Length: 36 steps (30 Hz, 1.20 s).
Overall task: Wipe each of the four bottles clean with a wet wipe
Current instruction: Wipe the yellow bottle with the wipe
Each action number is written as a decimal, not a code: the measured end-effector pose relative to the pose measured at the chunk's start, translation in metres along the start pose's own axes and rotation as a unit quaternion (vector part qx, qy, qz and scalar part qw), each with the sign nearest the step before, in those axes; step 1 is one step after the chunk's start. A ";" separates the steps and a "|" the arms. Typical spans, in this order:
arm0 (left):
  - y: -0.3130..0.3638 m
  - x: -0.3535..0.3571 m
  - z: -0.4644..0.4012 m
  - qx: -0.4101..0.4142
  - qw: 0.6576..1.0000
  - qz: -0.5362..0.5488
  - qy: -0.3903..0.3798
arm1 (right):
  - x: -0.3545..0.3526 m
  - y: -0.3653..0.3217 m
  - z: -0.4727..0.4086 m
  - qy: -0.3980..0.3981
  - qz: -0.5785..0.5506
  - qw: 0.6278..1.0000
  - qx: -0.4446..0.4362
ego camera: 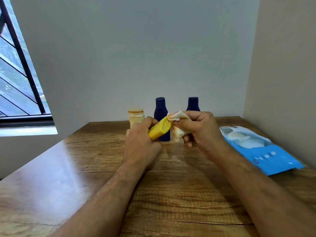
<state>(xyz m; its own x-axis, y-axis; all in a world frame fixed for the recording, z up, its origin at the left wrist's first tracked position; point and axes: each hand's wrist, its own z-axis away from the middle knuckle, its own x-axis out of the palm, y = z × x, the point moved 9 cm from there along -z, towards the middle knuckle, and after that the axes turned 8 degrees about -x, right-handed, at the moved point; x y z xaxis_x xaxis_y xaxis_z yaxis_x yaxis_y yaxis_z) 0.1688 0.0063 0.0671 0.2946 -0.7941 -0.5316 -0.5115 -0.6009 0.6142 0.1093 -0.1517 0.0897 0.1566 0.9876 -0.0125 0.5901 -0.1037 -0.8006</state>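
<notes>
Left hand (pixel 141 142): fingers curled round yellow bottle (pixel 159 130). Right hand (pixel 200 129): fingers pinching wet wipe (pixel 177 124) against bottle top.

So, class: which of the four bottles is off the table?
The yellow bottle, held tilted in the left hand. The cream bottle and both navy bottles stand upright on the table.

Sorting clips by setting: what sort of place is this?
Probably a room at home: a wooden table in a plain wall corner, a barred window, toiletry-style bottles and a wipes pack.
</notes>
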 end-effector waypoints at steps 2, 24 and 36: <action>0.000 -0.001 0.001 -0.006 1.000 -0.017 0.001 | 0.001 -0.007 0.001 -0.010 0.046 0.998 -0.031; -0.001 -0.007 0.004 -0.019 0.999 -0.032 0.010 | 0.026 0.001 0.009 -0.130 -0.015 0.990 0.042; -0.006 -0.001 0.002 -0.025 1.000 -0.014 0.003 | 0.019 -0.001 0.006 -0.094 -0.001 0.995 0.029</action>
<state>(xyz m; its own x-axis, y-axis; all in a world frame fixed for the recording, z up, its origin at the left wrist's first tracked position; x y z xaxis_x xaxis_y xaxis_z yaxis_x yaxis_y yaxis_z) 0.1696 0.0112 0.0629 0.3129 -0.7768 -0.5465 -0.4622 -0.6272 0.6269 0.1074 -0.1318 0.0867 0.0009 0.9929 -0.1188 0.5431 -0.1002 -0.8337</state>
